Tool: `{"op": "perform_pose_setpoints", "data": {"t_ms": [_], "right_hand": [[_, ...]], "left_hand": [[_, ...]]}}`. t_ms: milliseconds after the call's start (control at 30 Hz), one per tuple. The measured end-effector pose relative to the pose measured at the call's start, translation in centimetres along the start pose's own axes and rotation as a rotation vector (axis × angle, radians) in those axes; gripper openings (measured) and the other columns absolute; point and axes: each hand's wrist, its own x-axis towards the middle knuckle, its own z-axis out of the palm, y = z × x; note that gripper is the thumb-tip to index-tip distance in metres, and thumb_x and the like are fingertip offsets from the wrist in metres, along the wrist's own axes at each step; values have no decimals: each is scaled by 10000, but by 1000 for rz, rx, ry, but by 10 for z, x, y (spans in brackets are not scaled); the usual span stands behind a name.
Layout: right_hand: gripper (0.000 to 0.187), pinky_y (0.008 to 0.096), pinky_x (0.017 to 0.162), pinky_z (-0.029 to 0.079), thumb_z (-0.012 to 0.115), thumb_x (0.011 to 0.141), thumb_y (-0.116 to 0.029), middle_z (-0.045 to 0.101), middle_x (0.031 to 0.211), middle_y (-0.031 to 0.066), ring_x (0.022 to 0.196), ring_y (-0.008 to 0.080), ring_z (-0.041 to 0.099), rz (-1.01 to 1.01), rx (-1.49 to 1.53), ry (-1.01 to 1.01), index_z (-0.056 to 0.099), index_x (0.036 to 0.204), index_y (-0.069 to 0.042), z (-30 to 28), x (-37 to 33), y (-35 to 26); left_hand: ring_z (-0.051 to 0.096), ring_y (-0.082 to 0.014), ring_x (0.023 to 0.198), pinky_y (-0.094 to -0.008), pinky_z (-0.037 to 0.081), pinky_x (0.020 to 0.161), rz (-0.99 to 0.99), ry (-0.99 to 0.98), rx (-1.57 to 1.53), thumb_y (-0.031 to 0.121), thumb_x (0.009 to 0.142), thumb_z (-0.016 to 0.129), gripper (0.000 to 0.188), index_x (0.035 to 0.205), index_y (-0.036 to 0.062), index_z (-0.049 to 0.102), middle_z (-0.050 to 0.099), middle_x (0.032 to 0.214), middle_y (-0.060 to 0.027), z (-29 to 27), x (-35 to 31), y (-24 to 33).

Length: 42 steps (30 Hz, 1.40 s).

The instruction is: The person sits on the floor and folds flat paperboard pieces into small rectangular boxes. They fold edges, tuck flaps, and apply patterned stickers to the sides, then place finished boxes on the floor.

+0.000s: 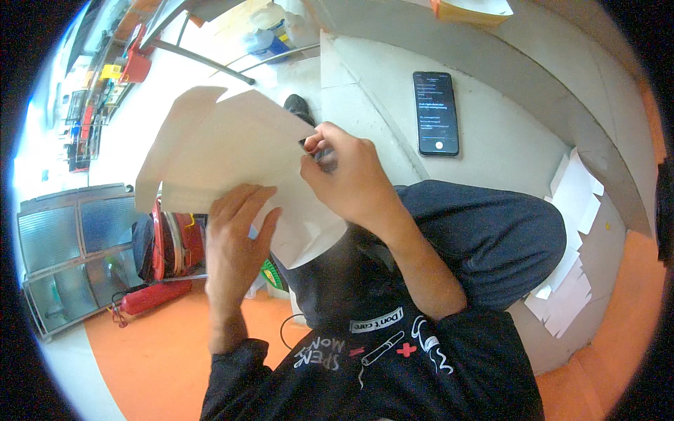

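Observation:
A large cream paper sheet (232, 147) with cut, flap-like edges is held up over my lap, slightly tilted. My left hand (242, 217) lies on its near left part, the fingers stretched out and the thumb apart. At the sheet's right edge, my right hand (347, 172) is closed in a pinch. A small dark thing shows at these fingertips; the fingers mostly hide it, and its kind cannot be made out. To the right of that hand, a smartphone (437, 114) with its dark screen lit lies on the pale surface.
Cut white paper pieces (565, 281) lie at the right, beside my bent knee. A stack of paper (474, 10) shows at the top edge. On the left are a red fire extinguisher (156, 297), a glass-paned cabinet (77, 231) and a metal-legged table (203, 63).

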Motion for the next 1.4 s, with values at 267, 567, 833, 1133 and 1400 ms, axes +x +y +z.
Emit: {"op": "perform_pose_setpoints", "data": {"t_ms": [267,567,833,1133,1400], "right_hand": [[245,340,657,539,674,854,-213,677,793,138,731,223,675,211,157,-136,626,939,11,-25,12,-3],[273,314,783,528,638,913,-178,633,997,120,900,195,644,-13,575,-3,536,1076,16,5,4,-8],[476,435,935,461,791,743,-203,556,1160,213,1092,396,559,-461,-8,178,543,1111,-30,19,-8,-22],[392,433,935,478,776,742,-203,528,1238,210,1097,382,571,-544,-100,-31,599,1061,-60,1,-6,-24],[352,395,919,503,788,702,-169,507,1299,186,1114,347,580,-603,-181,-96,663,1025,-102,-5,-8,-28]], "left_hand": [[582,-304,1109,-423,460,962,412,-251,200,-27,736,613,291,1024,11,633,638,1054,-136,-31,7,-20],[665,-199,796,-326,525,694,143,17,-429,5,863,643,211,1068,-34,618,673,935,-137,-22,31,-28],[662,-184,914,-300,556,782,-183,11,-1175,95,925,610,308,1179,-72,563,657,1057,-148,-20,53,-12],[663,-144,810,-263,551,699,-176,111,-1033,157,948,598,301,1134,-79,592,675,963,-113,-27,53,-15],[643,-113,810,-245,505,701,-268,116,-1153,207,940,607,328,1123,-65,620,683,955,-96,-28,56,-14]]}}
